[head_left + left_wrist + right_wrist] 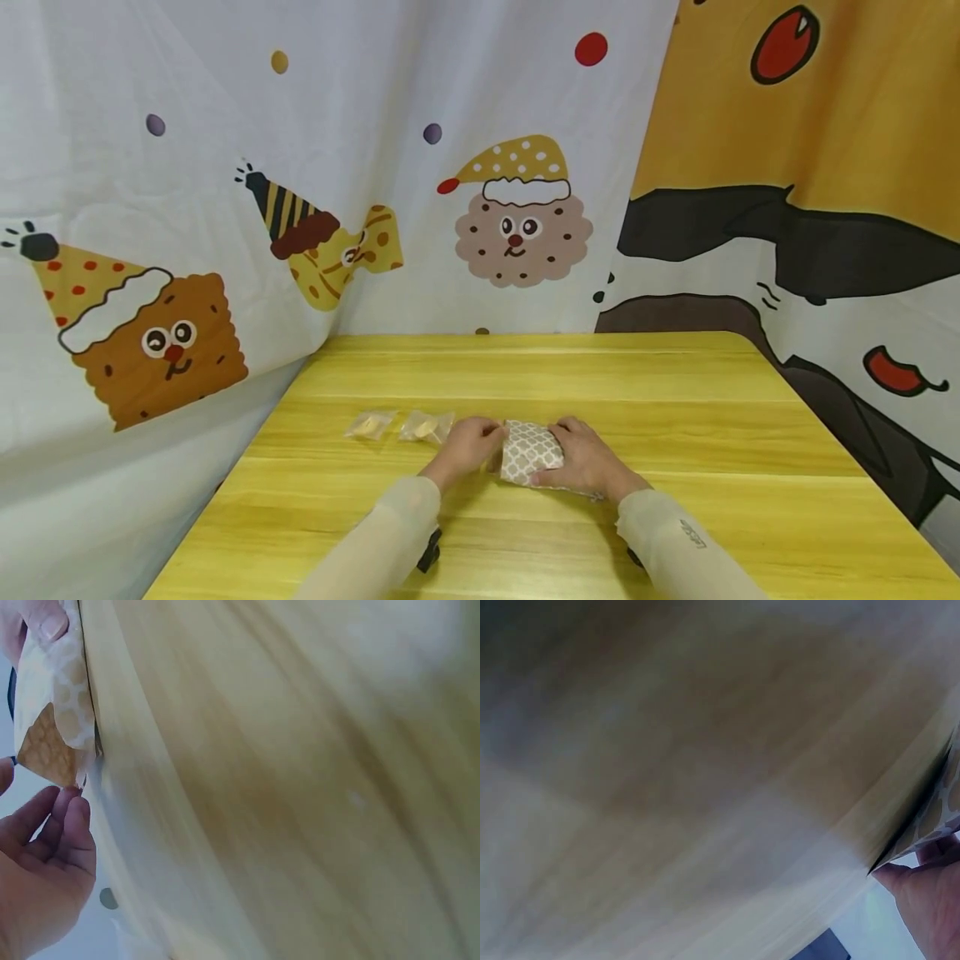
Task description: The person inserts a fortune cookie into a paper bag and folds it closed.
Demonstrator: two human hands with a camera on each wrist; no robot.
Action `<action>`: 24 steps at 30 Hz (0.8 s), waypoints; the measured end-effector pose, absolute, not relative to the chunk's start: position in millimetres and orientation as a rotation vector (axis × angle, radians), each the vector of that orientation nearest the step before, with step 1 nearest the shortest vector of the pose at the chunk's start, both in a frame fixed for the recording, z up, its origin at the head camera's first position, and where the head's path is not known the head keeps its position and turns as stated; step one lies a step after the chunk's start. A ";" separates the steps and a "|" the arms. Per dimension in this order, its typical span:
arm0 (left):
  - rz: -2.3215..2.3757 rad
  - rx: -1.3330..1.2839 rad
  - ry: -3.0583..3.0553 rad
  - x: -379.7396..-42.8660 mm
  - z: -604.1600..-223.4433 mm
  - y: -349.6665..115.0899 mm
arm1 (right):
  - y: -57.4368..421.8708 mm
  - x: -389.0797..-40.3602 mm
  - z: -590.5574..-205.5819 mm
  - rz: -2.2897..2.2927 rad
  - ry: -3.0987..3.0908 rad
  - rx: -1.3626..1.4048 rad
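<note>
A beige pouch with a white lattice pattern [531, 452] lies on the table between both hands. My right hand [588, 460] grips its right end, thumb on the near side and fingers over the far side. At the left end, the fingertips of my left hand [467, 450] pinch the pouch's edge. The left wrist view shows a tan-brown patch [51, 746] at that end, just above the fingertips of the left hand [52, 855]. In the right wrist view, the right hand [934, 900] holds a corner of the pouch [930, 817].
Two small clear plastic packets, one farther left [371, 425] and one beside the left hand [426, 427], each hold a pale yellow piece. The yellow wood-grain table [525, 550] ends at a printed cloth [390, 108] behind and left.
</note>
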State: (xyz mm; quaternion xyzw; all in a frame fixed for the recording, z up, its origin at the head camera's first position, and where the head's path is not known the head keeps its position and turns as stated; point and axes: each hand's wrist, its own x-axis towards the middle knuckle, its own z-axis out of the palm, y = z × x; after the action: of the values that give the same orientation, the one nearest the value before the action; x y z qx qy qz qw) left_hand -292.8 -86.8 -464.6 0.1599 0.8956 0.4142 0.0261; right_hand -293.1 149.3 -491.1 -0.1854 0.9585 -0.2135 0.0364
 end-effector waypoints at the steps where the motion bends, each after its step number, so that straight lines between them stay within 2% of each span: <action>1: 1.287 0.461 2.759 -293.0 -464.1 -85.7 | 149.0 -292.7 -491.4 -0.667 2.944 -0.573; 15: 1.648 0.237 2.535 -297.8 -470.6 -77.9 | 151.3 -286.8 -487.3 -0.542 2.904 -0.637; 24: 1.982 0.105 2.264 -297.6 -470.1 -77.0 | 156.3 -292.8 -485.8 -0.702 2.899 -0.591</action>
State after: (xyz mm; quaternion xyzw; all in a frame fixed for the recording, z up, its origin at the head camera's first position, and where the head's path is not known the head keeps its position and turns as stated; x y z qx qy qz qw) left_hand -297.6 -77.0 -470.1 0.0346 0.7505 0.6567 0.0654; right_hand -292.8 156.3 -485.8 -0.1940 0.9522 -0.2305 0.0506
